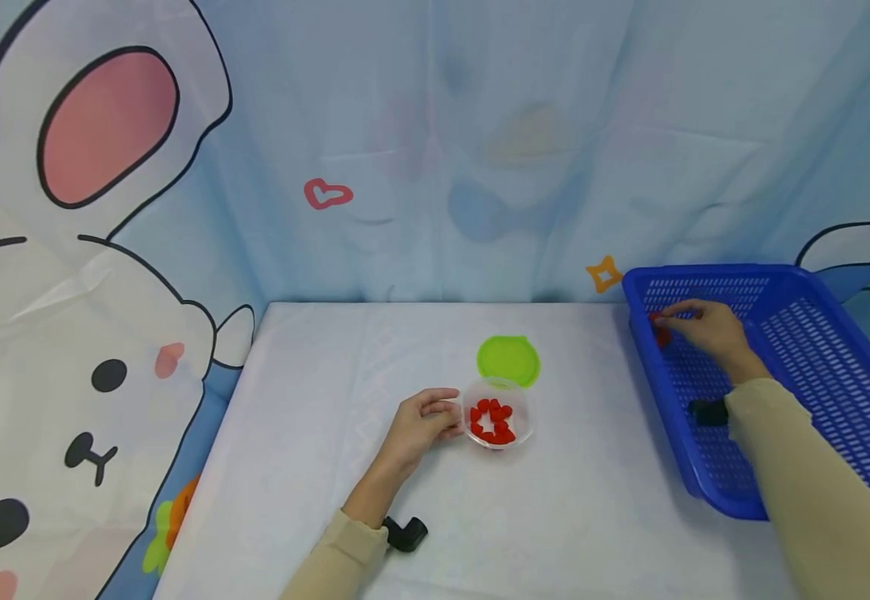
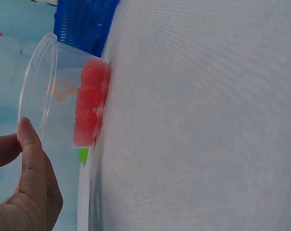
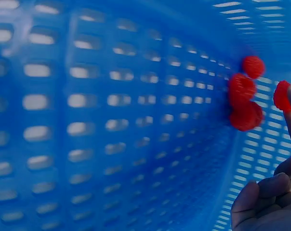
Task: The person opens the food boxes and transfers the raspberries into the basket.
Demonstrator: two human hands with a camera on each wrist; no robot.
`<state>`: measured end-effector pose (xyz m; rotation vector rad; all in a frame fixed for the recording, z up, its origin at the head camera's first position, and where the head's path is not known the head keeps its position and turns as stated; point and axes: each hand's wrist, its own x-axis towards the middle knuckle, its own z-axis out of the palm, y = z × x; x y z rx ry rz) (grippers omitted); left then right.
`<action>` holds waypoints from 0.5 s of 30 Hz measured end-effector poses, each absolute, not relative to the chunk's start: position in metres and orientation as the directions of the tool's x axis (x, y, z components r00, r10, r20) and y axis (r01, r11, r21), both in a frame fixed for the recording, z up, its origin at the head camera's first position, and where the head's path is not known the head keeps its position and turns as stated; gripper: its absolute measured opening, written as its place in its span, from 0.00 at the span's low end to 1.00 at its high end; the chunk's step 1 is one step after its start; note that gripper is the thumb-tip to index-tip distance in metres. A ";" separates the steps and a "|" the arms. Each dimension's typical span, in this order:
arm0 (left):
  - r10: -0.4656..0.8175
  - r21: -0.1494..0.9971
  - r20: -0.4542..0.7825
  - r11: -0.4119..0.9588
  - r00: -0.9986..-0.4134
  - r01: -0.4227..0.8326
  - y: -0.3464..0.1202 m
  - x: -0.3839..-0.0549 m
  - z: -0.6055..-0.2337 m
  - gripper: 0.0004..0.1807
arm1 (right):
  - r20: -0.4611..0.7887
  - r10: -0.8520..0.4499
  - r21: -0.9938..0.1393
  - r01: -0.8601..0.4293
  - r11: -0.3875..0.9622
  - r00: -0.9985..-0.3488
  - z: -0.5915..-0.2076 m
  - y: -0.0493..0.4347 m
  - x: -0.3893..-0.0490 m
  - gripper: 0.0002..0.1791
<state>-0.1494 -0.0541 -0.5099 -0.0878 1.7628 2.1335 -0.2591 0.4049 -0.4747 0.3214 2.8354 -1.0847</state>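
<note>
A clear plastic cup [image 1: 523, 410] stands upright on the white table, with several red raspberries [image 2: 91, 98] in its bottom. My left hand [image 1: 418, 427] is at the cup's left side, its thumb and forefinger pinching the rim in the left wrist view. Inside the blue basket [image 1: 663, 417], near its far left corner, is my right hand [image 1: 711, 335]. Between its thumb and forefinger it pinches one raspberry [image 3: 281, 96]. More raspberries [image 3: 242, 90] lie close by against the basket's wall.
A green round lid [image 1: 508, 360] lies on the table just behind the cup. The basket takes up the table's right side. A light blue printed curtain [image 1: 420, 150] hangs behind the table. Black wrist camera mounts [image 1: 407, 535] sit at both wrists.
</note>
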 end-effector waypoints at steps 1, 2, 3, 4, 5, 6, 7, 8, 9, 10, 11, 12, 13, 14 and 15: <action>0.243 0.936 -0.278 -0.150 -0.929 -0.319 -0.054 -0.149 -0.510 0.18 | -0.166 0.162 -0.641 0.231 0.732 -0.973 -0.477 0.405 -0.259 0.31; 0.244 0.935 -0.278 -0.152 -0.929 -0.320 -0.054 -0.149 -0.509 0.18 | -0.174 0.158 -0.634 0.233 0.738 -0.972 -0.479 0.404 -0.260 0.29; 0.245 0.934 -0.279 -0.155 -0.928 -0.322 -0.054 -0.149 -0.509 0.18 | -0.180 0.152 -0.625 0.233 0.745 -0.972 -0.480 0.404 -0.260 0.28; 0.246 0.934 -0.279 -0.157 -0.928 -0.322 -0.054 -0.149 -0.510 0.18 | -0.186 0.148 -0.620 0.233 0.750 -0.971 -0.481 0.403 -0.261 0.26; 0.246 0.934 -0.277 -0.157 -0.929 -0.320 -0.054 -0.149 -0.510 0.17 | -0.191 0.146 -0.616 0.234 0.752 -0.971 -0.482 0.402 -0.261 0.24; 0.248 0.934 -0.273 -0.162 -0.930 -0.317 -0.054 -0.149 -0.510 0.17 | -0.194 0.144 -0.614 0.234 0.753 -0.970 -0.482 0.402 -0.261 0.23; 0.250 0.935 -0.267 -0.166 -0.931 -0.313 -0.053 -0.149 -0.509 0.18 | -0.195 0.140 -0.612 0.232 0.756 -0.971 -0.482 0.401 -0.262 0.22; 0.251 0.935 -0.264 -0.169 -0.931 -0.310 -0.053 -0.149 -0.510 0.18 | -0.194 0.136 -0.613 0.229 0.757 -0.971 -0.482 0.401 -0.262 0.22; 0.251 0.936 -0.260 -0.173 -0.932 -0.307 -0.053 -0.149 -0.510 0.18 | -0.189 0.135 -0.613 0.224 0.758 -0.973 -0.481 0.401 -0.262 0.22; 0.251 0.937 -0.256 -0.175 -0.934 -0.304 -0.053 -0.149 -0.510 0.18 | -0.183 0.137 -0.617 0.222 0.755 -0.973 -0.480 0.401 -0.261 0.23; 0.251 0.937 -0.253 -0.178 -0.934 -0.302 -0.053 -0.149 -0.510 0.18 | -0.176 0.136 -0.622 0.217 0.753 -0.975 -0.478 0.401 -0.261 0.24; 0.251 0.936 -0.252 -0.182 -0.935 -0.301 -0.053 -0.149 -0.510 0.18 | -0.164 0.135 -0.623 0.209 0.754 -0.977 -0.476 0.400 -0.260 0.25; 0.250 0.936 -0.252 -0.182 -0.935 -0.301 -0.053 -0.149 -0.510 0.18 | -0.149 0.133 -0.626 0.197 0.755 -0.980 -0.473 0.400 -0.259 0.26; 0.249 0.936 -0.252 -0.182 -0.935 -0.301 -0.053 -0.149 -0.510 0.18 | -0.133 0.134 -0.632 0.188 0.752 -0.982 -0.469 0.398 -0.258 0.26; 0.249 0.936 -0.254 -0.181 -0.935 -0.302 -0.053 -0.149 -0.510 0.18 | -0.118 0.136 -0.638 0.180 0.749 -0.984 -0.464 0.396 -0.256 0.27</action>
